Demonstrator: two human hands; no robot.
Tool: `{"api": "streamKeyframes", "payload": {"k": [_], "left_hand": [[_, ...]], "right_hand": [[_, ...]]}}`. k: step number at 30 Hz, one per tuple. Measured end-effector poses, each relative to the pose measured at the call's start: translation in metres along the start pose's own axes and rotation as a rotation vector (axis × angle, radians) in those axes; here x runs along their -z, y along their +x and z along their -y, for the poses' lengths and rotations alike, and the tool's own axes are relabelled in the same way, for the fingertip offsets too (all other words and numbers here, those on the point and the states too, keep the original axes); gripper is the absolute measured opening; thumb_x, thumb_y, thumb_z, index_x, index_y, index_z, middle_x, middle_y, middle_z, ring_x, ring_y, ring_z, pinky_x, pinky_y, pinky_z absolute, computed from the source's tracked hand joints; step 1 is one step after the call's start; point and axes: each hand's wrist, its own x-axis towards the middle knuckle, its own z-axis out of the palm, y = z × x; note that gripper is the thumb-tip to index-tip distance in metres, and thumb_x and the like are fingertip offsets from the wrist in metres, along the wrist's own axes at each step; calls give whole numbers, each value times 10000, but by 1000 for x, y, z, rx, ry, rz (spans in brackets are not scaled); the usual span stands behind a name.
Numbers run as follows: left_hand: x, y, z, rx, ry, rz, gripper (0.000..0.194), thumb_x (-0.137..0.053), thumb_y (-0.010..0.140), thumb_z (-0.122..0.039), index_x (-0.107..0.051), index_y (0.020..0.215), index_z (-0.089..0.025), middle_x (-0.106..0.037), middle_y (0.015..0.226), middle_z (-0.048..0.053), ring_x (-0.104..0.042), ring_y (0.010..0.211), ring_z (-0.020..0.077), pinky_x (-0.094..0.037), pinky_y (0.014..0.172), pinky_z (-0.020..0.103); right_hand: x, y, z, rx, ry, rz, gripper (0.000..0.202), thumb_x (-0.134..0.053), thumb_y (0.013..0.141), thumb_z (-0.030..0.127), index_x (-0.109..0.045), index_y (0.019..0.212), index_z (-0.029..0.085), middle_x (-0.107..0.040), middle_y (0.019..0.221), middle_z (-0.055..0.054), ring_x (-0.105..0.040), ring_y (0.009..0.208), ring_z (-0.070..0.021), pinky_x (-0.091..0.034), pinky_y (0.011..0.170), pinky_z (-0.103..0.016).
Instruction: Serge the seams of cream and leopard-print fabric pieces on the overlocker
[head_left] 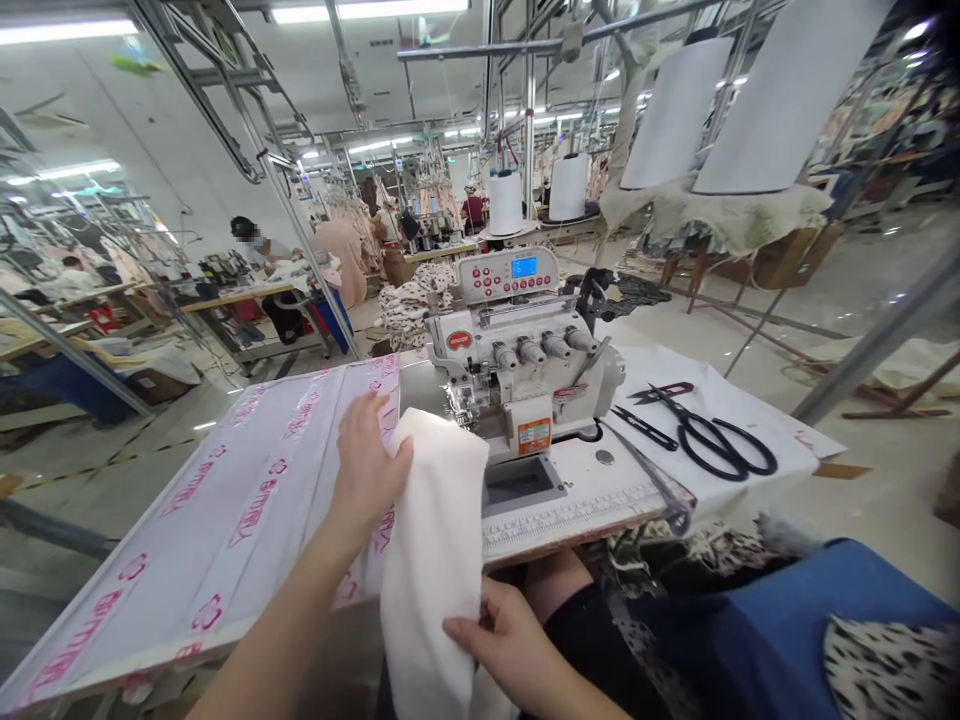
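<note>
A piece of white fabric (439, 530) hangs over the front edge of the sewing table, its upper end close to the needle area of a white overlock sewing machine (517, 350). My left hand (369, 455) is at the fabric's upper left edge, thumb against the cloth and fingers reaching over the table; part of its grip is hidden. Lower down, my right hand (510, 630) pinches the fabric's right edge between thumb and fingers. The machine's control panel (508, 275) is lit blue.
Black scissors (724, 440) and thread snips (645, 428) lie on white cloth to the right. Pink-printed plastic film (247, 480) covers the left table. Large white thread cones (679, 110) stand above at right. A person (259, 245) sits at another machine at far left.
</note>
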Motion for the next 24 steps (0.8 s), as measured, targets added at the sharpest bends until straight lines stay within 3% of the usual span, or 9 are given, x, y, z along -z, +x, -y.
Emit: {"api": "streamKeyframes", "payload": {"k": [2,3,6,8,11,16,21,24], "left_hand": [[4,0,0,-185,95,32,430,-459,743,-138,-465,1168,-199,-263,1403,78,-145,1318,290,-207,1044,519],[4,0,0,-289,107,99,408,-413,754,-100,-515,1130,-220,-289,1399,46,-153,1321,274,-212,1050,503],[4,-2,0,-434,43,346,411,-308,793,-67,-575,1064,-224,-500,1249,22,-404,1200,179,-331,1024,384],[3,-5,0,-379,20,423,379,-309,852,-165,-503,1177,-185,-504,1248,49,-445,1166,164,-354,1014,352],[1,-8,-2,-265,65,455,431,-295,895,-331,-402,1282,-173,-408,1337,75,-327,1263,209,-310,1035,406],[-6,-1,-9,-209,61,495,440,-239,910,-350,-400,1284,-185,-365,1360,96,-258,1291,253,-295,1015,474],[-5,11,-10,-227,34,478,401,-223,907,-329,-474,1182,-181,-465,1252,104,-310,1256,252,-321,989,466],[-5,9,-4,-269,-56,422,375,-278,887,-368,-522,1106,-187,-508,1188,93,-381,1197,249,-330,989,440]], "right_hand": [[2,1,-2,-5,-7,5,257,-630,697,341,-642,850,136,-647,745,-24,-558,671,-182,-421,643,-283],[3,2,-3,-3,-12,6,250,-629,696,339,-640,835,132,-637,721,-19,-546,647,-172,-415,627,-277],[5,4,-4,10,-18,-6,243,-630,695,349,-630,798,129,-618,685,-14,-525,622,-158,-407,615,-271],[7,4,-2,7,-16,-23,257,-633,691,369,-627,795,134,-623,699,-21,-535,643,-167,-415,629,-280],[11,6,6,3,-12,-51,283,-638,683,411,-626,793,151,-636,739,-31,-555,696,-187,-431,654,-296],[20,8,6,7,53,-22,313,-649,675,432,-607,829,163,-624,732,-16,-564,692,-172,-445,664,-297],[25,-5,-36,-155,-8,-38,314,-639,653,440,-521,732,161,-485,557,47,-426,431,-74,-377,405,-194],[25,-27,-62,-217,-171,-81,196,-589,693,341,-507,685,163,-464,516,64,-430,405,-60,-366,395,-167]]}}
